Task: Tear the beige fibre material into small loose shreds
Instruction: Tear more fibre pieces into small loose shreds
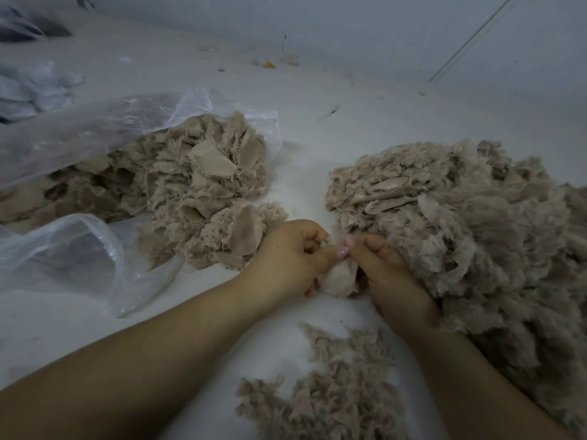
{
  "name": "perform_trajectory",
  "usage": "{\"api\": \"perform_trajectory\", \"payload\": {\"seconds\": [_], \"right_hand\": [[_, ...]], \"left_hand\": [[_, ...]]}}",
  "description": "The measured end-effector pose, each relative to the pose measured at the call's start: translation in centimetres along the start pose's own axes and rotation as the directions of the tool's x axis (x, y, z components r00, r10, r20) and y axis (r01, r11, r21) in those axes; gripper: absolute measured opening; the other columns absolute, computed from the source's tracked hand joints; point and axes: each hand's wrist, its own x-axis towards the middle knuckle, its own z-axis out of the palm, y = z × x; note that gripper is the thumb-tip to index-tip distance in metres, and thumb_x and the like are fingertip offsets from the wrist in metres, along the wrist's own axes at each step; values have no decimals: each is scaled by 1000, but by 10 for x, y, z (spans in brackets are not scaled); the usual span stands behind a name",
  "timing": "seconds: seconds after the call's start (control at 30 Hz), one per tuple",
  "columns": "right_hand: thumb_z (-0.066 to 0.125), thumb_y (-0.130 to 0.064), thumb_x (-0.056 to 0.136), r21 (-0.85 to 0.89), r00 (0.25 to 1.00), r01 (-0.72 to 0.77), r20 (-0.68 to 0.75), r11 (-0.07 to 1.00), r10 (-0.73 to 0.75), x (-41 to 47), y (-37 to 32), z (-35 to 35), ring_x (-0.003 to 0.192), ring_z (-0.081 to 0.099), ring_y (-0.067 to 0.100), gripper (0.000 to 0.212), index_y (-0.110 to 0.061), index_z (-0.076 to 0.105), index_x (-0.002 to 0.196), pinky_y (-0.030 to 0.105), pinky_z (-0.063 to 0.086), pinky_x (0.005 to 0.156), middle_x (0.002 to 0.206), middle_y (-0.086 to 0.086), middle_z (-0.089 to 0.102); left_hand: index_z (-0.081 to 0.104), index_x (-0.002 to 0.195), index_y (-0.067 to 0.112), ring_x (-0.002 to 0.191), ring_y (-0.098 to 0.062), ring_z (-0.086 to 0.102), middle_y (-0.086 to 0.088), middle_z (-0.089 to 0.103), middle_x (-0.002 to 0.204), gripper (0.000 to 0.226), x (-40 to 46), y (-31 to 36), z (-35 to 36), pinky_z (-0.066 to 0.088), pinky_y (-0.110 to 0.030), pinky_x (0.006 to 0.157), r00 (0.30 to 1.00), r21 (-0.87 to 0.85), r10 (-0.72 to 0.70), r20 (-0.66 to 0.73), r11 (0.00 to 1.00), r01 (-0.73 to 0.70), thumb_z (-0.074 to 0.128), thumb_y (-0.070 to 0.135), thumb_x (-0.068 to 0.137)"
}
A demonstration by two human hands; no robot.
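White floor: fibre piles flanking both hands.

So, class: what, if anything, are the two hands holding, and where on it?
Both hands hold one small beige fibre piece: left hand grips its left side, right hand its right, thumbs pinching the top.

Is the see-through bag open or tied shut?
Open. The clear plastic bag lies on its side with its mouth gaping, and beige fibre chunks spill out of it onto the white surface.
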Motion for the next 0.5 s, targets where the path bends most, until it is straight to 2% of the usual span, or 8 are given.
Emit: {"api": "perform_trajectory", "payload": {"seconds": [0.07, 0.13, 0.2, 0.27, 0.37, 0.5], "right_hand": [[64, -25, 80, 45, 995, 13, 98, 999, -17, -2, -2, -1, 88, 68, 29, 32, -5, 66, 104, 40, 56, 81, 97, 19, 72], [63, -13, 84, -1, 988, 29, 150, 1000, -29, -1, -2, -3, 88, 69, 28, 36, 3, 61, 115, 37, 58, 80, 101, 22, 71], [61, -4, 87, -70, 991, 43, 128, 997, -34, 1, -1, -4, 72, 70, 15, 21, 1, 63, 108, 23, 56, 64, 84, 9, 75], [60, -3, 89, -89, 995, 46, 93, 995, -38, 2, 0, -5, 53, 61, 5, 6, -5, 62, 94, 15, 49, 51, 64, -1, 70], [58, 0, 90, -97, 994, 80, 80, 992, -73, 3, 1, -5, 46, 56, 1, 9, -8, 59, 86, 12, 45, 47, 55, -4, 65], [55, 2, 91, -110, 988, 120, 113, 987, -107, 3, 2, -6, 47, 54, 0, 12, -8, 60, 87, 12, 44, 48, 56, -4, 66]], "left_hand": [[62, 73, 6, 36, -16, 52, -11, 60, 52, 19, 4, 0, 3, 41, -21, 34, 997, -102, 7, -82, 995, -16, 66, 11, 91], [63, 72, 3, 32, -12, 50, -7, 59, 49, 20, 8, 2, 3, 38, -18, 33, 992, -153, -6, -124, 988, -13, 66, 8, 91], [63, 71, 2, 31, -10, 47, -8, 58, 50, 20, 9, 5, 2, 35, -16, 34, 985, -155, 7, -170, 987, -33, 67, 8, 90], [63, 70, 2, 31, -6, 44, -5, 57, 48, 20, 11, 3, 1, 32, -14, 35, 967, -131, 44, -250, 988, -79, 67, 8, 89], [64, 72, 1, 32, -2, 45, 4, 57, 45, 19, 12, 0, -3, 33, -13, 36, 940, -123, 73, -333, 985, -120, 68, 9, 89], [66, 69, 12, 40, -7, 52, 2, 61, 50, 19, 14, 0, -19, 39, -21, 41, 901, -1, 137, -411, 989, -151, 70, 14, 87]]}}
